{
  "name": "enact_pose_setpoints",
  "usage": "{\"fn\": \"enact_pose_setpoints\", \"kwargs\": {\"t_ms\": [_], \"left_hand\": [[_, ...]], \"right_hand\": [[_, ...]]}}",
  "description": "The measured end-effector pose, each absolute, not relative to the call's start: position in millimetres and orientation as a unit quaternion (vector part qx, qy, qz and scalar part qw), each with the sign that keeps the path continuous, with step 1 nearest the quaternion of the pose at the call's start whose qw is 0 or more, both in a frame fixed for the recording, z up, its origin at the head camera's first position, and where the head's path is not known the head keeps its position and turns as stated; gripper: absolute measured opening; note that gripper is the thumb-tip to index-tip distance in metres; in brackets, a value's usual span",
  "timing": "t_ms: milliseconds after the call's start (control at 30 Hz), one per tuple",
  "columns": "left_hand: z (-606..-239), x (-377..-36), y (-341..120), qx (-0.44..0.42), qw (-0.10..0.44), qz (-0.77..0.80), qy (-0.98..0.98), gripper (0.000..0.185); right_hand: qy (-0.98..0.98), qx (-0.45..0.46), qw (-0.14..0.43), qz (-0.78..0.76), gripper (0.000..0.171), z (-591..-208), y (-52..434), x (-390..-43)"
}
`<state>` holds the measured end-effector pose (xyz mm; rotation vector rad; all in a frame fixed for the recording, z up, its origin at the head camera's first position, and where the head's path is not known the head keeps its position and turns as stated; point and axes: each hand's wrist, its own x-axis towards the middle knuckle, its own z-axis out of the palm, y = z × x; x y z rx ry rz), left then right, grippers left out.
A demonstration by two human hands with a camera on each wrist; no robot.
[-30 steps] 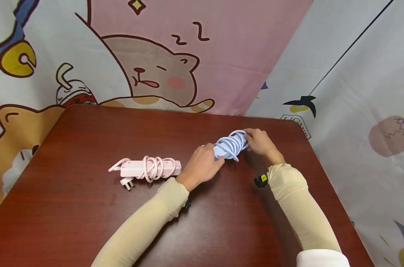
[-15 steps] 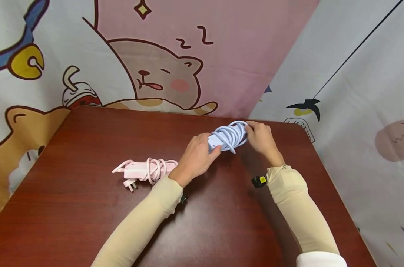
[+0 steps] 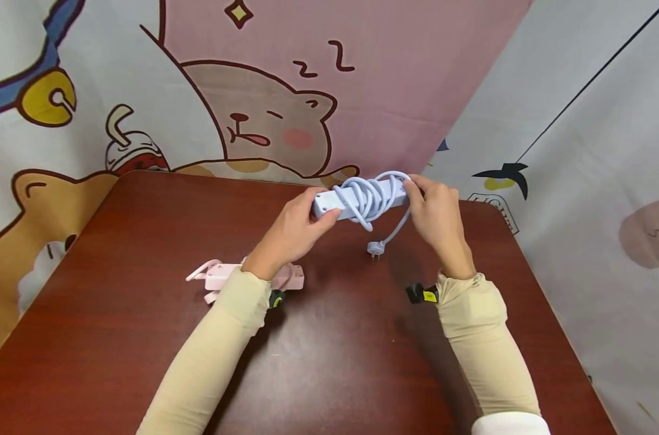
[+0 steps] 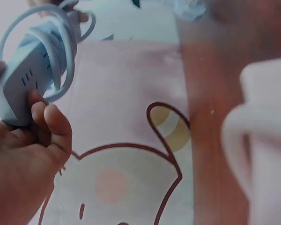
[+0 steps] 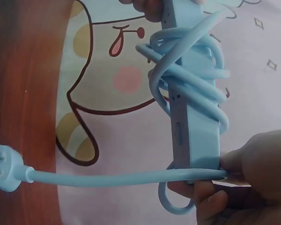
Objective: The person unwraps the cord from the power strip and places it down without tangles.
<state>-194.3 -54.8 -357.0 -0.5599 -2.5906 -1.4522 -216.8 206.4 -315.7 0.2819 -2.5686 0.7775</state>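
Both hands hold a light blue power strip (image 3: 329,202) above the table, its cord (image 3: 369,199) wound several times around the body. My left hand (image 3: 294,226) grips the left end, thumb in front; its fingers (image 4: 56,126) curl under the socket face in the left wrist view. At the other end my right hand (image 3: 435,211) pinches the strip together with a stretch of cord. The plug (image 3: 375,248) dangles below on a free length of cord, also showing in the right wrist view. A pink power strip (image 3: 216,278) lies on the table, partly hidden behind the left forearm.
The dark red-brown table (image 3: 335,362) has its back edge close behind the held strip. A printed cloth (image 3: 416,78) with cartoon animals hangs behind the table and along its right side.
Both hands have lifted the blue power strip off the table and brought it slightly left. Its plug now hangs free in view. The left forearm now covers part of the pink strip.
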Motion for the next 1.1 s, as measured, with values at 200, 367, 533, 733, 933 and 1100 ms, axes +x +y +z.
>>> {"fn": "enact_pose_setpoints", "kwargs": {"t_ms": [200,367,533,733,933,1100], "left_hand": [[-356,-199,-66,-0.172,0.056,-0.541,-0.822,0.045],[-358,-202,-72,-0.163,0.040,-0.587,-0.792,0.043],[-361,-207,-79,-0.153,0.048,-0.601,-0.783,0.041],[-367,-211,-86,-0.138,0.062,-0.607,-0.780,0.033],[-369,-212,-85,-0.155,0.024,-0.662,-0.733,0.029],[-367,-211,-86,-0.168,-0.024,-0.723,-0.669,0.031]], "right_hand": [[-0.924,0.114,0.224,0.288,0.031,-314,200,-210],[-0.926,0.120,0.232,0.272,0.030,-313,196,-205],[-0.922,0.118,0.234,0.284,0.030,-315,190,-206],[-0.915,0.120,0.235,0.306,0.032,-319,183,-208],[-0.912,0.100,0.235,0.320,0.031,-324,183,-199],[-0.911,0.097,0.241,0.319,0.031,-326,183,-194]]}}
